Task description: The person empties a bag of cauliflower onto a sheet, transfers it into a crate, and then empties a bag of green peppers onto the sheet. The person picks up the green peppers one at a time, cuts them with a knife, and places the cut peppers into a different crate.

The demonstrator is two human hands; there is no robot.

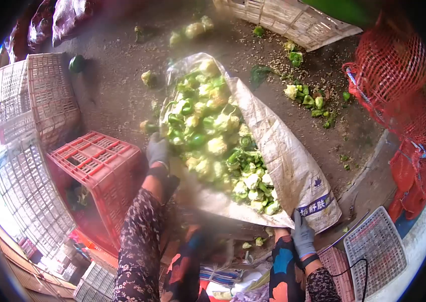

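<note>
A white woven sack (293, 171) with blue printing lies spread on the floor, bearing a heap of pale seedy pepper cores and green pepper pieces (208, 121). My right hand (302, 234), in a grey glove, pinches the sack's near edge at the right, beside the printed band. At the heap's left side, my left hand (157, 150), also gloved in grey, is closed on the sack's left edge; its fingertips are partly hidden and a little blurred.
A red plastic crate (95, 158) lies on its side left of my left arm, with pale crates (52, 90) behind. Red mesh bags (394, 75) are at right, a grey crate (376, 251) at lower right. Pepper scraps (316, 103) litter the floor; a whitish crate (288, 20) stands at the back.
</note>
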